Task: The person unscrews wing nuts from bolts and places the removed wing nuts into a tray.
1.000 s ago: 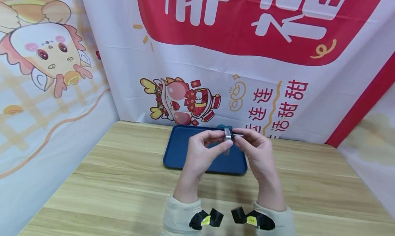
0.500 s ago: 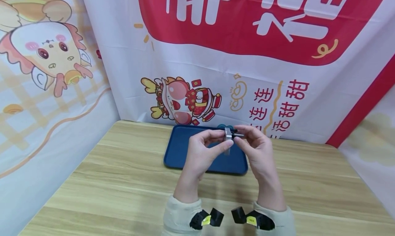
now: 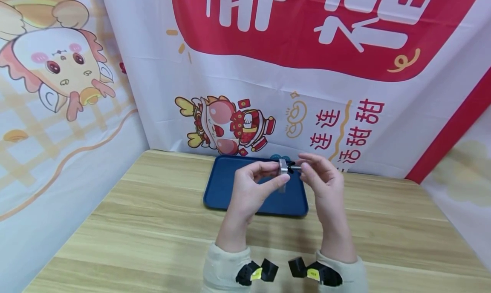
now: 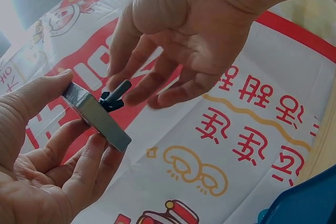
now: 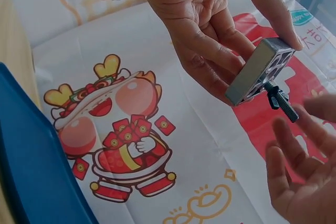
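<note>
A small silver metal block [image 4: 100,119], hollowed on one face in the right wrist view, is gripped at its edges by the thumb and fingers of my left hand [image 3: 247,188]. From that hollow face a threaded bolt [image 5: 286,107] sticks out towards the right. A black wing nut [image 5: 274,97] sits on the bolt, between the block and the bolt's free end. My right hand [image 3: 326,186] hovers just beside the bolt's tip. Its fingers are loosely bent and spread, apart from the nut in both wrist views.
Beneath the hands a dark blue tray [image 3: 226,178] lies on the wooden table [image 3: 153,225]. Behind the table hangs a white and red printed cloth [image 3: 230,80], and another printed cloth [image 3: 76,148] covers the left side.
My right hand, earlier with its fingers at the wing nut and bolt, has drawn back to the right, leaving more of the bolt and nut in sight. The left hand keeps its place.
</note>
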Motion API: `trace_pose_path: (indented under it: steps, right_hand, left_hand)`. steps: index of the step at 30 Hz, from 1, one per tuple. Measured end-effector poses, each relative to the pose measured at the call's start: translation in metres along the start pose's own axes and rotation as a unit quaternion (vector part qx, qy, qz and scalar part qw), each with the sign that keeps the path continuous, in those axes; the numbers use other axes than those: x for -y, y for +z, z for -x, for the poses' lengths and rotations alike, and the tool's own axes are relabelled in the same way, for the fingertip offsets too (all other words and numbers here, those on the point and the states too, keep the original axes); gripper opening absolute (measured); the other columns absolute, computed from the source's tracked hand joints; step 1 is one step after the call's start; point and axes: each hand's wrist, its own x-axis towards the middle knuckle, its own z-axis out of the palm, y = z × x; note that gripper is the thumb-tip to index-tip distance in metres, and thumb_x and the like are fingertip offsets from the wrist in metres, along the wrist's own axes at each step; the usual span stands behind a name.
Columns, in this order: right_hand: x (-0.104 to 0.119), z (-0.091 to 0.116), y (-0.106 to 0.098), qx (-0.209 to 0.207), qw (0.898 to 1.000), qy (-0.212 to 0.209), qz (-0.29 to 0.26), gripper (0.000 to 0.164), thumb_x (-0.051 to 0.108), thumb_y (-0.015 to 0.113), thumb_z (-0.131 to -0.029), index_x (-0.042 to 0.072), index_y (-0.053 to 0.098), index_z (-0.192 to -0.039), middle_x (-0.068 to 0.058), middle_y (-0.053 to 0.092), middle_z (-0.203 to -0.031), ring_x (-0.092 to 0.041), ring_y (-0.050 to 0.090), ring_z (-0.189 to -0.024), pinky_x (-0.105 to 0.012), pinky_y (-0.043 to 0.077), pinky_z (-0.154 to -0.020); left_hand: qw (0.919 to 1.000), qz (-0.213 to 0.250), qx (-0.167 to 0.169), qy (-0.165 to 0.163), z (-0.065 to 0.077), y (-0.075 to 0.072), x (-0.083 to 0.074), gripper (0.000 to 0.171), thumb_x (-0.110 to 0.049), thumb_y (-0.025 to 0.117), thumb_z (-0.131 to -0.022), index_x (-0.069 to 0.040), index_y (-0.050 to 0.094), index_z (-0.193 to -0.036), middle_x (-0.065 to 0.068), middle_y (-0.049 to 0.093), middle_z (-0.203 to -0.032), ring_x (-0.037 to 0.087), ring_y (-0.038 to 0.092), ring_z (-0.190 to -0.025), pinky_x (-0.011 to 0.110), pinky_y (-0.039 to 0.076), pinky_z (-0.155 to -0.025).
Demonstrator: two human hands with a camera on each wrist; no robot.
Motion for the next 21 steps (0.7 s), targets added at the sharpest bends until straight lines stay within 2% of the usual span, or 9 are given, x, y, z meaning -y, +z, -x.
trace_pose_path:
  steps: [4,8,14,21]
  right_hand:
    - [0.002,-0.002,-0.001,-0.043,0.996,0.063,-0.05,0.023,0.025,0.055,-0.103,0.016,0.074,-0.095,0.004,0.063,-0.074,-0.01,0.055,-0.07,-0.021,0.048,-0.064]
    - [0.002,-0.002,0.0,-0.031,0.992,0.097,-0.075,0.033,0.025,0.05,-0.105,0.019,0.075,-0.084,0.004,0.06,-0.065,-0.008,0.053,-0.063,-0.018,0.043,-0.057]
    - [0.003,0.0,0.005,-0.009,0.99,0.108,-0.093,0.033,0.025,0.052,-0.104,0.02,0.075,-0.081,0.005,0.061,-0.064,-0.006,0.056,-0.062,-0.017,0.043,-0.057]
    - [0.004,0.001,0.012,-0.034,0.986,0.123,-0.106,0.031,0.025,0.055,-0.102,0.021,0.073,-0.078,0.006,0.062,-0.066,-0.005,0.057,-0.06,-0.019,0.044,-0.061]
  left_hand:
    - [1.0,-0.005,0.0,-0.003,0.0,0.001,0.0,0.031,-0.015,0.079,-0.085,-0.007,0.073,-0.115,0.009,0.073,-0.111,0.017,0.067,-0.102,0.04,0.05,-0.1]
    - [1.0,-0.001,0.0,0.002,0.001,0.001,-0.001,0.03,-0.012,0.079,-0.085,-0.006,0.073,-0.114,0.011,0.073,-0.111,0.017,0.067,-0.102,0.037,0.054,-0.095]
    - [0.9999,0.011,0.001,0.011,0.001,0.003,-0.003,0.03,-0.009,0.078,-0.085,-0.003,0.073,-0.113,0.013,0.072,-0.11,0.018,0.067,-0.101,0.035,0.056,-0.092]
    - [0.9999,0.01,0.004,0.009,0.001,0.004,-0.002,0.03,-0.01,0.078,-0.085,-0.003,0.072,-0.114,0.013,0.072,-0.112,0.017,0.067,-0.101,0.034,0.057,-0.09]
